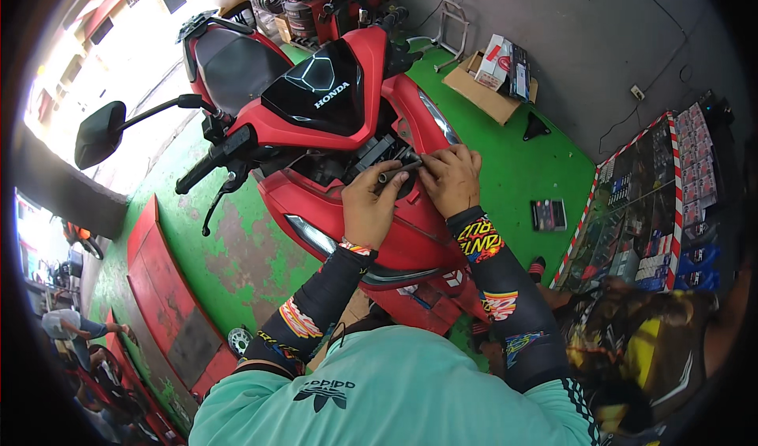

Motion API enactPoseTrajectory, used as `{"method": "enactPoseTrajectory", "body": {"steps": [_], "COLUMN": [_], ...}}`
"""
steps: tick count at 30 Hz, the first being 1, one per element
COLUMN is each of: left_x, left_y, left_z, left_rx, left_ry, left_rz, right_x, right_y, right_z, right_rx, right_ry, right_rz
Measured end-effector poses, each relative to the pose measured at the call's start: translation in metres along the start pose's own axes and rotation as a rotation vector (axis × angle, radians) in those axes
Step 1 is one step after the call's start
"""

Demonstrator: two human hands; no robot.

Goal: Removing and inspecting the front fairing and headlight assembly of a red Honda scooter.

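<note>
A red scooter (pixel 296 209) stands in front of me, its front open around dark inner parts (pixel 375 152) below the black-and-red handlebar cover (pixel 325 86). Over that opening, my left hand (pixel 369 209) pinches a short dark tube (pixel 399 171) between thumb and fingers, its hollow end facing left. My right hand (pixel 452 181) is closed at the tube's other end, where the fingertips hide what they grip. Both forearms wear black patterned sleeves.
To the left are the handlebar grip (pixel 217 159), brake lever (pixel 215 209) and mirror (pixel 100 135). A red ramp (pixel 170 288) lies on the green floor. Rightward are a cardboard box (pixel 482 94), a small flat box (pixel 549 214), a display case (pixel 632 201) and another person (pixel 647 343).
</note>
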State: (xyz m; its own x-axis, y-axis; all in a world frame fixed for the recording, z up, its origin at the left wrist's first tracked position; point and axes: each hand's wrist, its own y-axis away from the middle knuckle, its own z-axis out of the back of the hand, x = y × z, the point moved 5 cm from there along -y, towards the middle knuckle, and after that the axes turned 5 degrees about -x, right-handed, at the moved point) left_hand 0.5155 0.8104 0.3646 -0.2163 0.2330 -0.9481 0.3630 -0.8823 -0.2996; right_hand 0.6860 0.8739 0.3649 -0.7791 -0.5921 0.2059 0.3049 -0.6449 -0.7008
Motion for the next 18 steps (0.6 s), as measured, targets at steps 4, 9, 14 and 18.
{"method": "enactPoseTrajectory", "body": {"steps": [4,9,14,18], "left_x": [0.001,0.012,0.003,0.002], "left_y": [0.006,0.01,-0.008,-0.015], "left_z": [0.003,-0.006,-0.029,-0.05], "left_rx": [-0.055,-0.07,-0.083,-0.087], "left_ry": [-0.012,0.198,0.384,0.45], "left_rz": [-0.034,0.157,-0.02,-0.1], "right_x": [0.0,0.001,0.0,0.001], "right_y": [-0.001,-0.005,-0.008,-0.009], "right_z": [-0.002,-0.003,-0.004,-0.006], "right_rx": [0.041,0.116,0.12,0.116], "right_ry": [0.0,0.04,0.029,0.044], "right_rz": [0.04,0.098,0.053,0.067]}}
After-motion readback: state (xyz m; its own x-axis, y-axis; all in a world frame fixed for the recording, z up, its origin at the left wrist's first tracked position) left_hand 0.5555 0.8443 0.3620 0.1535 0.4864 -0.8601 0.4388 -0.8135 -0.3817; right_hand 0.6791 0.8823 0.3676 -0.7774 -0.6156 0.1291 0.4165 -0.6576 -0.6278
